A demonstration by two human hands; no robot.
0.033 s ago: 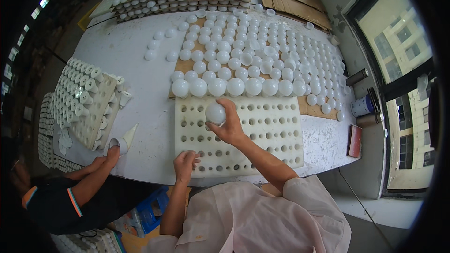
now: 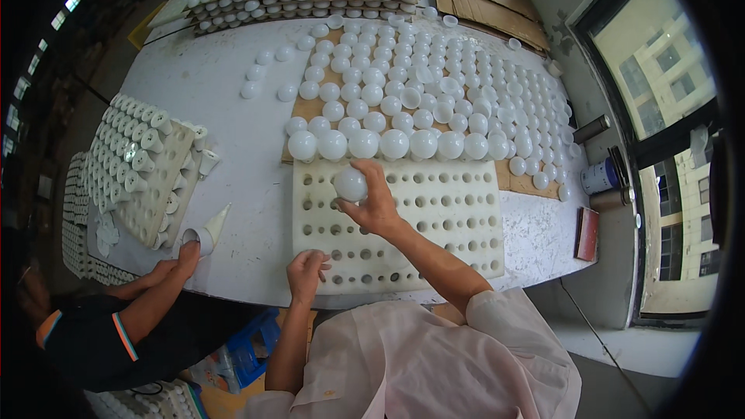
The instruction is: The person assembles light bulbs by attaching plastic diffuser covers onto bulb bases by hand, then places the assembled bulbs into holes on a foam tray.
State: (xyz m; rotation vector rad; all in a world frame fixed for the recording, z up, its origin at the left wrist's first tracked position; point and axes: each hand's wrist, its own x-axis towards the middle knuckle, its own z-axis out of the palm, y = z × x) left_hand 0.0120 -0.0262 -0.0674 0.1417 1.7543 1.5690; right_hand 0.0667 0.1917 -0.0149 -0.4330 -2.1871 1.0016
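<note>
Cones (image 2: 137, 161) sit racked at left, presumably against rolling. The left hand (image 2: 305, 271), loosely curled at the near left of the tray (image 2: 434, 213), seems empty; the right hand (image 2: 376, 206) grips a globe (image 2: 351, 184) over its far left, perhaps sideways to free the underside.

Daylight enters through the 2 panes of the window (image 2: 652, 54) at right. The table (image 2: 186, 77) is evenly lit, shadows soft, with faint sheen toward the window. Small glints sit on the white balls (image 2: 394, 143). The far left is dim; straight edges bow, and black swallows the corners.
</note>
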